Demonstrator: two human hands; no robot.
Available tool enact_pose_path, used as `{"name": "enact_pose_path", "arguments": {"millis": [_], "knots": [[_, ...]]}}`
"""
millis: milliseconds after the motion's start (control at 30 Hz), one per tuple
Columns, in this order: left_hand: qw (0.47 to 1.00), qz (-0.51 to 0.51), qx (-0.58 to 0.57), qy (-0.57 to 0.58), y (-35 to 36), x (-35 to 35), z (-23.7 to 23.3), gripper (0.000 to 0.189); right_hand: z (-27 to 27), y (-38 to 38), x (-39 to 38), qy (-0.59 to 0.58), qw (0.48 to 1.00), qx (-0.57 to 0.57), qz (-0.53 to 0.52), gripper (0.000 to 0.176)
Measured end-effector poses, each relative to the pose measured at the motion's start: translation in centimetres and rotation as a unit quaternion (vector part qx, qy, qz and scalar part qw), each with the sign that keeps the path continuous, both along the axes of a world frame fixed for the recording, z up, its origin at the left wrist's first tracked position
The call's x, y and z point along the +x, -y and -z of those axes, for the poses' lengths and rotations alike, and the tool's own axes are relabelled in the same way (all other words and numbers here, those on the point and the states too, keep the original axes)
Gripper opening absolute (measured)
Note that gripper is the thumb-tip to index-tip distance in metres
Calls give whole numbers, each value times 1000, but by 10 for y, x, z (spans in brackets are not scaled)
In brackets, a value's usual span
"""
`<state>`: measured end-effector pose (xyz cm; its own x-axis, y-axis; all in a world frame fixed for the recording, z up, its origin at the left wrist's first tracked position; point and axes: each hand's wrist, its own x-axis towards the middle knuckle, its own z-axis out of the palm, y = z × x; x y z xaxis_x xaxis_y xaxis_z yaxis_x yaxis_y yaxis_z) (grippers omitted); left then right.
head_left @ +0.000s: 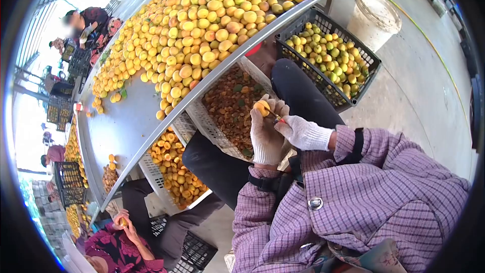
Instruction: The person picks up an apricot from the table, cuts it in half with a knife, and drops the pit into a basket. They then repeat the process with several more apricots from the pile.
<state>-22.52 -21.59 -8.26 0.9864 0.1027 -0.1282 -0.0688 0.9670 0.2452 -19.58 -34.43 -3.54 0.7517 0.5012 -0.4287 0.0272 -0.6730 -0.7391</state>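
My left hand (265, 139), in a whitish knit glove, holds a yellow-orange apricot (261, 108) between thumb and fingers, above my lap. The fruit looks cut open. My right hand (308, 132), gloved too, is closed on a small knife (280, 119) with a red part at its handle; its thin tip reaches the apricot. Both hands nearly touch. Below and beyond them, a white crate (221, 134) holds brown pits with a few leaves. Another white crate (155, 172) to the left holds halved apricots.
A metal table (121, 116) heaped with whole apricots (202, 25) spans ahead. At the right stand a black crate (371, 63) of greenish-yellow fruit and a white bucket (371, 17). A co-worker (118, 245) sits at lower left, holding fruit; other people work farther left.
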Motion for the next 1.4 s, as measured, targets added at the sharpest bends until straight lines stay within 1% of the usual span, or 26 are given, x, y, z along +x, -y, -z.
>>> {"name": "enact_pose_path", "arguments": {"millis": [67, 100, 133, 200, 233, 267, 333, 400, 467, 500, 533, 600, 633, 667, 733, 800, 867, 900, 1000, 1067, 1100, 1200, 1267, 1300, 1333, 1400], "knots": [[999, -4, 34, 11, -1, 2, 7, 56, -10, 4, 9, 20, 998, 13, -61, 42], [995, 0, 95, -12, -7, -1, 8, 55, -11, 7, 15, 27, 995, 43, -90, 41], [996, 44, 74, -7, -15, -2, 9, 55, -10, 5, 25, -4, 996, 20, -91, 40], [977, 83, 194, -23, -39, 0, 28, 55, -21, 7, 38, -82, 992, -40, -92, 43], [973, 90, 210, -36, -43, -4, 14, 56, -54, 7, 38, -143, 983, -75, -92, 46], [972, 92, 211, -38, -40, -5, 8, 56, -45, 10, 36, -146, 982, -74, -91, 46], [973, 60, 224, -23, -37, -5, 1, 67, -33, 13, 30, -23, 991, -17, -127, 50], [975, 51, 214, -19, -32, -4, 1, 65, -32, 18, 23, -38, 992, -11, -118, 51], [989, 40, 144, -15, -32, -4, 9, 60, -33, 24, 12, 53, 993, -35, -96, 51], [988, 38, 147, -16, -32, -5, 8, 60, -41, 27, 9, 61, 993, -37, -89, 46], [990, 20, 139, -19, -32, -6, 7, 57, -45, 29, 9, 62, 993, -36, -90, 46], [991, 5, 130, -22, -29, -8, 2, 55, -49, 34, 8, 50, 997, 61, -18, 39], [993, 9, 119, -11, -24, -8, -3, 54, -32, 34, 12, 41, 991, 128, -2, 35], [994, 13, 107, 1, -20, -8, -7, 54, -27, 34, 12, 42, 991, 125, 2, 35], [992, 14, 121, -17, -12, -9, -9, 55, -25, 30, 13, 25, 979, 201, 2, 37], [990, 10, 135, -38, -8, -10, -10, 56, -25, 26, 12, 45, 980, 194, -9, 36], [985, 40, 165, 11, -7, -11, -11, 59, -25, 23, 10, 56, 976, 211, 15, 36], [987, 48, 156, -2, -6, -12, -16, 60, -27, 23, 10, 56, 976, 210, 14, 36], [986, 27, 162, -6, -2, -13, -20, 58, -38, 24, 10, 71, 979, 189, -7, 37], [982, 15, 185, -20, 1, -14, -25, 57, -49, 21, 8, 72, 994, 83, 4, 37], [977, 0, 210, -36, 3, -15, -26, 56, -48, 21, 8, 71, 994, 82, 4, 37], [979, -13, 199, -33, 8, -16, -26, 54, -36, 19, 8, 96, 993, 63, -8, 37], [975, -25, 215, -49, 7, -19, -29, 53, -18, 14, 13, 17, 968, 248, 9, 39], [970, -35, 234, -61, 6, -21, -30, 51, -29, 14, 15, -44, 965, 260, 7, 40], [970, -33, 233, -61, 5, -21, -30, 51, -28, 13, 17, -44, 965, 259, 8, 40], [956, -73, 276, -63, 4, -22, -31, 48, -22, 12, 18, -23, 980, 195, -17, 40]]}}
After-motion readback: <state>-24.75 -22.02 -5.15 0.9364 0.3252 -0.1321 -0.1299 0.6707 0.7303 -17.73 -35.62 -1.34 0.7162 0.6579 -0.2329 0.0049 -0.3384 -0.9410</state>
